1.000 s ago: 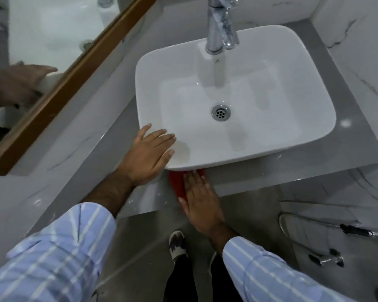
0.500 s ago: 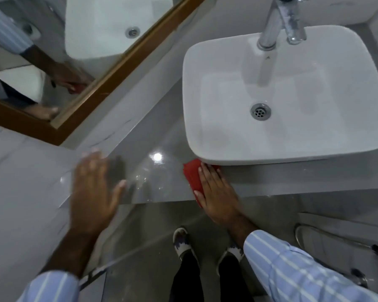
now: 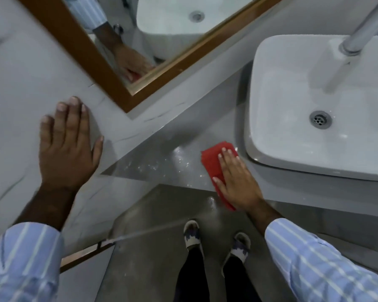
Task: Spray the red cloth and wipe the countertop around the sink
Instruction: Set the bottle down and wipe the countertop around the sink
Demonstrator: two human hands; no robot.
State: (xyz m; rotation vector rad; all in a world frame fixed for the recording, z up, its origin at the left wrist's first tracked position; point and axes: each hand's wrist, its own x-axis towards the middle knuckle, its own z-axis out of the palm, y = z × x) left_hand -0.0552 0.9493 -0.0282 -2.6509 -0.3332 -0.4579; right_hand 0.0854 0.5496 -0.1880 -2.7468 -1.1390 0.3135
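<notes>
The red cloth (image 3: 213,159) lies flat on the grey countertop (image 3: 162,153), just left of the white sink basin (image 3: 292,131). My right hand (image 3: 236,179) presses down on it with the fingers spread, covering most of its right half. My left hand (image 3: 67,144) rests flat against the marble wall at the left, fingers apart, holding nothing. Wet glints show on the countertop left of the cloth. No spray bottle is in view.
A wood-framed mirror (image 3: 109,68) hangs on the wall above the counter and reflects the hand and the cloth. A chrome tap (image 3: 362,33) rises at the sink's back. My feet (image 3: 192,236) stand on the grey floor below the counter's front edge.
My left hand left the sink's rim and moved left onto the wall. My right hand slid the red cloth from under the sink's front edge leftward to the countertop beside the basin.
</notes>
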